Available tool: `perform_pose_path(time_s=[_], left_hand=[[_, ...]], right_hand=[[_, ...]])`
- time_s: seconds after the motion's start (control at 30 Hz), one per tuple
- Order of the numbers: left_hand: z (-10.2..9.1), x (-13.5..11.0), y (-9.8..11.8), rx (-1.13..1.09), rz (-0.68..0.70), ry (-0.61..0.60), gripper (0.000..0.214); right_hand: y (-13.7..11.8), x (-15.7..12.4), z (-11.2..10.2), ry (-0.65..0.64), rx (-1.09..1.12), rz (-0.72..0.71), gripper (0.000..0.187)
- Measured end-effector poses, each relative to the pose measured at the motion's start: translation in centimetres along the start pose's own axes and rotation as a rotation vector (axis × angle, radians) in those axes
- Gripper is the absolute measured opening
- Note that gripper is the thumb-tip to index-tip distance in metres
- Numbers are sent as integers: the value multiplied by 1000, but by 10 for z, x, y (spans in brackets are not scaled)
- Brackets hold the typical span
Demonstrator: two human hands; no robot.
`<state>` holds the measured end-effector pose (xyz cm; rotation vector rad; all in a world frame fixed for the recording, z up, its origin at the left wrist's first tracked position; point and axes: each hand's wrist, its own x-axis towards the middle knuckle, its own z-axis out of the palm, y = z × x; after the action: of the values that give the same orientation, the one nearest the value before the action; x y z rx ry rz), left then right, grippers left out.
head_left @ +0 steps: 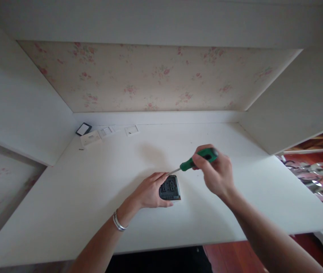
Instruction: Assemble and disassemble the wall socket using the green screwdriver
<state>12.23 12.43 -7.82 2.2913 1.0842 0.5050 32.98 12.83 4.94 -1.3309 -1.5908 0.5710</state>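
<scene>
A small dark, squarish wall-socket-like fitting [170, 188] rests on the white table. Fingers and thumb of my left hand [151, 191] wrap round its left side and hold it down. In my right hand [216, 170] is a screwdriver [188, 164] with a green and black handle, gripped in a closed fist. Its metal shaft slants down to the left, towards the fitting's upper edge beside my left fingertips. The tip is hidden there, so I cannot tell exactly what it touches.
At the back left of the table [93, 197] lie a dark-framed plate [83, 129], a white cover plate [91, 139] and thin white frames [132, 131]. White panels stand left and right, with a flowered wall behind. Metal objects [311, 178] show at far right.
</scene>
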Motion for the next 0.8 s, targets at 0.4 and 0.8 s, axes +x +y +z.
perform_pose_path(time_s=[0.4,0.8], left_hand=[[8,-3,-2,27,-29,-18,95],[10,-27,-16,-59,-159,47,108]], right_hand=[[76,-23,-20,305,302,375,23],[58,-29,-39,416,729,325,12]])
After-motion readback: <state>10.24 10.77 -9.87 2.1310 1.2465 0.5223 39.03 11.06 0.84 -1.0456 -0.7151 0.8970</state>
